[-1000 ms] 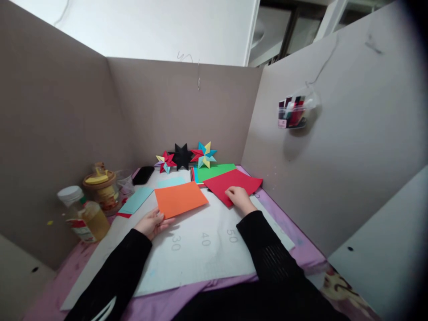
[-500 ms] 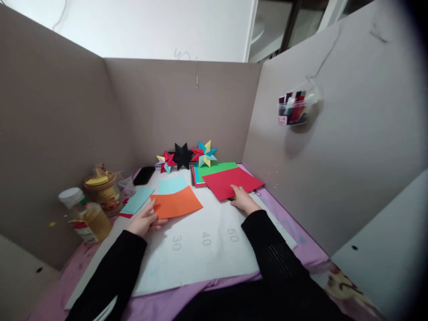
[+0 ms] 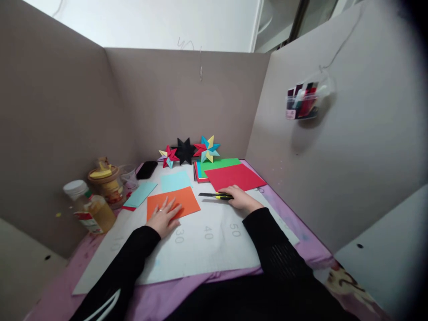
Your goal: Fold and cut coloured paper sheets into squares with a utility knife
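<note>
Just now my right hand (image 3: 241, 199) has closed round a black-and-yellow cutter (image 3: 219, 195) near the red sheet (image 3: 234, 177); whether its blade is out I can't quite tell. My left hand (image 3: 163, 220) lies spread on the orange paper (image 3: 187, 200), now lowered flat onto the white mat (image 3: 210, 256), seemingly steadied.

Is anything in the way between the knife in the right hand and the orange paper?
Nothing visible: between the utility knife and the right edge of the orange paper there is only numbered white sheet. The left hand rests on the paper, farther left.
</note>
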The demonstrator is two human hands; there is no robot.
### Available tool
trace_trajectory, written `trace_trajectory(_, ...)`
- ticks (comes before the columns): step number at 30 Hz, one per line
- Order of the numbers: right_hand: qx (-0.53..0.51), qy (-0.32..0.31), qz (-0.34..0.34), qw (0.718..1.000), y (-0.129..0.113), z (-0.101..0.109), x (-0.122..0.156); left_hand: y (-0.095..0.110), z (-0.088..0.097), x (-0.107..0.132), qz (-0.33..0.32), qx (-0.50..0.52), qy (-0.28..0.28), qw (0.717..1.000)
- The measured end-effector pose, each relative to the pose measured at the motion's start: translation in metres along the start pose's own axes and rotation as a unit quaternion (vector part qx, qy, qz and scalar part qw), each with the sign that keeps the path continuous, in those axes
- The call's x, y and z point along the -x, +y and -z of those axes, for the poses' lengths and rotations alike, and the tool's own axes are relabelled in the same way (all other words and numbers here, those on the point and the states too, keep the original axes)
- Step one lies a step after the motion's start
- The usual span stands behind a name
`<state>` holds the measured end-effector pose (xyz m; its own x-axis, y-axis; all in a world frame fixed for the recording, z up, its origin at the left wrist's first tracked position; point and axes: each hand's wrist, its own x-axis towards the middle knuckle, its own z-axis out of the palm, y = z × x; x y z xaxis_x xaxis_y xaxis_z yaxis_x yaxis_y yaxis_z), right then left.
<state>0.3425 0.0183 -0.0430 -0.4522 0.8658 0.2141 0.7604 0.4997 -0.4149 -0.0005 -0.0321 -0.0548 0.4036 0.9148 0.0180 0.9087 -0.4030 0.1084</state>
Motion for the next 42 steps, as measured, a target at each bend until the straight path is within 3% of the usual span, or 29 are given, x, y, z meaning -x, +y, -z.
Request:
trace_trajectory(3,0.036,-0.029,-0.013,0.999,0.009,0.0,0.002,-0.001,-0.009,-0.003,0.045,0.013,-0.041,0.998)
trace_trajectory(8,0.075,-0.034,-0.008,0.997,0.007,-0.006,-0.003,-0.009,-0.014,-0.005,0.109,0.002,-0.034,0.993)
trace_trajectory(17,0.079,-0.047,-0.003,0.996,0.0,-0.017,-0.007,-0.004,-0.013,-0.003,0.099,0.002,-0.016,0.995)
trace_trajectory(22,0.071,-0.049,-0.007,0.996,-0.001,-0.017,-0.006,0.004,-0.006,0.001,0.028,-0.018,0.028,0.999)
trace_trajectory(33,0.048,-0.058,0.019,0.997,-0.008,-0.021,-0.008,0.01,-0.009,0.001,-0.004,0.016,-0.038,0.999)
trace_trajectory(42,0.137,-0.069,0.024,0.988,-0.019,-0.024,-0.01,0.01,-0.016,0.001,0.007,0.031,-0.048,0.998)
